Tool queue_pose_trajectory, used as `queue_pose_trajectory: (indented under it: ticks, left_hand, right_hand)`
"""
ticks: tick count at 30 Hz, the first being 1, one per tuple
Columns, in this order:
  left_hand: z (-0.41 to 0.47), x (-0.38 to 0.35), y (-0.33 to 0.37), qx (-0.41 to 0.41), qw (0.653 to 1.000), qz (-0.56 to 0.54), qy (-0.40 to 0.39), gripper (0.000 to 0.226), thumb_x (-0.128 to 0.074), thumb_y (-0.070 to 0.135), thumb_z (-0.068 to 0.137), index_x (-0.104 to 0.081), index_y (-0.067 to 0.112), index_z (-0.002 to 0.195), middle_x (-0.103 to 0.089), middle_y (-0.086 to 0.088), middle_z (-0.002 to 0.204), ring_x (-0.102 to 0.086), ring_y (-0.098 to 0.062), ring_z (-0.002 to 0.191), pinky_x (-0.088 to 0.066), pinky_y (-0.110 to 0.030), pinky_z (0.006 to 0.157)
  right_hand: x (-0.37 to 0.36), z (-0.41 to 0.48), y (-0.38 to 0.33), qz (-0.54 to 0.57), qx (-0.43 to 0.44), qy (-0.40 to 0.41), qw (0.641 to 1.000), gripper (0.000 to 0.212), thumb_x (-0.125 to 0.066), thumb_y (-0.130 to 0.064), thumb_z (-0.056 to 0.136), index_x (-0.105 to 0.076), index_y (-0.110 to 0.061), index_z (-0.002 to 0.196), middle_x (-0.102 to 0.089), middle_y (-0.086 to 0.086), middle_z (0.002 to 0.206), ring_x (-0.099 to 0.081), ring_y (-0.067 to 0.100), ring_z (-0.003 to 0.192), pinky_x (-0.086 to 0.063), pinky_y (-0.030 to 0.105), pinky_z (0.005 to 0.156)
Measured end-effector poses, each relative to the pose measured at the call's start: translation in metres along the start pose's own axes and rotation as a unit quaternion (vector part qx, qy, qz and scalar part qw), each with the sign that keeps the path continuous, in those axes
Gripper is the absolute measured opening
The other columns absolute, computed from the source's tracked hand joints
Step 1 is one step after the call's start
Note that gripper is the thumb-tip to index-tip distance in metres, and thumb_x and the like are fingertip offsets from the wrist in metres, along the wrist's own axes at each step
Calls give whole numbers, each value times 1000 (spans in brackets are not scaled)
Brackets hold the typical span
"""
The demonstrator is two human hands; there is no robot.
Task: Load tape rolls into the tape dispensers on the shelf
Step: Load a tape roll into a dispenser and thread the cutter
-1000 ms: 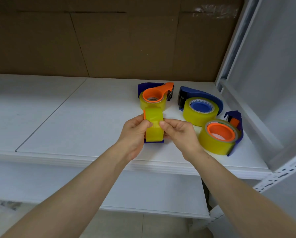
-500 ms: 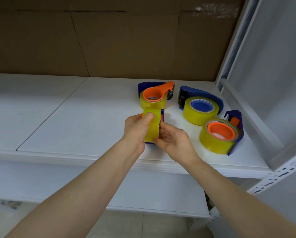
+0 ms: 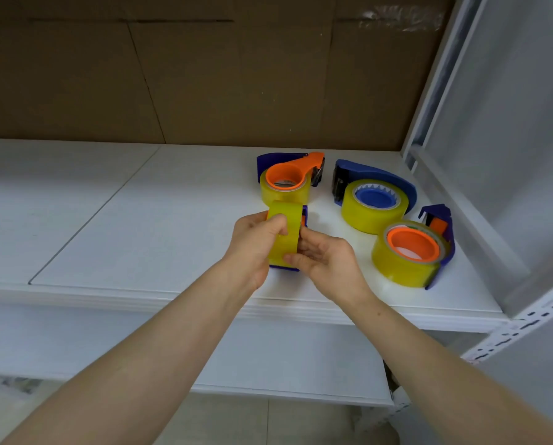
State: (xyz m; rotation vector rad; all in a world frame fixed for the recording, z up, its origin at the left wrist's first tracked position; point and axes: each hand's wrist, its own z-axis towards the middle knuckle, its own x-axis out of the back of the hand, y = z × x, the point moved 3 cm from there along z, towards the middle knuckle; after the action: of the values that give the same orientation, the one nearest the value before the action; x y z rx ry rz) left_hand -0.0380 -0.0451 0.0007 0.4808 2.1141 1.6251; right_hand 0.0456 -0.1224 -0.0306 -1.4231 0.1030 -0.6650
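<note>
**Both hands on a tape roll near the shelf's front edge**

A brown cardboard wall closes the back of a white shelf. A lower shelf shows beneath it, and a slotted metal upright stands at the front right corner.

Three loaded dispensers lie flat toward the shelf's right side. A blue-hubbed dispenser sits near the back right corner. An orange-handled dispenser lies to its left, apart from it. A third dispenser, with an orange hub, lies nearer the front right corner, its yellow roll just beside the blue-hubbed one.

The yellow tape roll stands on edge between the orange-handled dispenser and the front edge, seated in a blue frame that shows below it and at its upper right.

The left hand grips the roll from the left, thumb across its outer band. The right hand holds the roll's right side with curled fingers, against the frame.
</note>
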Motion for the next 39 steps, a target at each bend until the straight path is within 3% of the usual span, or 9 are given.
queue_pose_trajectory:
  ticks: [4, 7, 12, 20, 25, 30, 34, 36, 39]
  left_hand:
    - [3, 6, -1, -4, 998, 4, -57, 33, -49, -8, 74, -66, 0, 101, -66, -16, 94, -61, -26, 84, -50, -33, 78]
    - [5, 7, -1, -8, 996, -2, -86, 36, -49, -12, 79, -65, 3, 108, -68, -14, 101, -63, -25, 90, -51, -34, 82]
    - [6, 6, -3, -15, 993, 4, -120, 39, -50, -13, 81, -63, 6, 113, -66, -13, 108, -63, -23, 97, -49, -34, 87]
    - [9, 7, -4, -24, 991, -1, -135, 32, -54, -10, 84, -65, 11, 106, -69, -4, 99, -66, -14, 87, -54, -23, 76]
    - [11, 6, -5, -28, 991, -5, -134, 32, -55, -10, 84, -65, 10, 107, -69, -3, 97, -67, -12, 84, -55, -19, 71]
    - [10, 5, -3, -26, 991, -2, -132, 30, -56, -9, 84, -65, 12, 103, -69, -1, 94, -66, -10, 82, -55, -16, 66]
    - [12, 7, -3, -25, 991, -1, -131, 31, -57, -8, 84, -64, 9, 109, -69, -2, 97, -66, -12, 85, -54, -20, 70]
    - [13, 7, -5, -26, 991, -2, -133, 32, -57, -8, 84, -63, 8, 112, -69, -3, 98, -66, -13, 87, -54, -22, 73]
    - [14, 8, -4, -28, 990, -1, -135, 35, -57, -7, 84, -61, 6, 116, -68, -4, 100, -65, -14, 87, -54, -21, 72]
  right_hand:
    - [16, 7, -14, -13, -39, -6, 999, 38, -65, -5, 84, -62, -16, 120, -68, -2, 102, -65, 15, 97, -50, 34, 98]
    - [39, 17, -31, -146, 15, 62, 987, 45, -66, -15, 85, -56, -20, 128, -54, -4, 110, -57, 12, 98, -49, 26, 89]
    - [43, 39, -55, -356, 83, -46, 930, 30, -67, -20, 84, -68, -13, 113, -58, 0, 107, -53, 13, 93, -45, 28, 82]
    - [36, 54, -78, -483, 72, -114, 865, 11, -67, -20, 83, -72, -13, 91, -69, 5, 95, -61, 19, 88, -49, 32, 74]
    - [34, 58, -82, -515, 70, -162, 839, 4, -66, -17, 84, -62, -16, 82, -65, 4, 93, -51, 14, 81, -39, 28, 69]
    - [34, 59, -80, -512, 72, -188, 835, 10, -61, -13, 86, -66, -8, 94, -63, 6, 93, -51, 13, 83, -41, 27, 69]
    - [38, 57, -81, -486, 78, -159, 856, 24, -67, -19, 83, -64, -13, 106, -63, 1, 101, -58, 15, 93, -44, 27, 76]
    - [39, 57, -81, -501, 90, -153, 847, 31, -68, -23, 83, -65, -16, 114, -63, 0, 108, -59, 18, 100, -45, 28, 78]
    - [36, 57, -84, -543, 122, -151, 817, 20, -63, -25, 86, -70, -17, 103, -65, 0, 105, -59, 20, 100, -41, 26, 64]
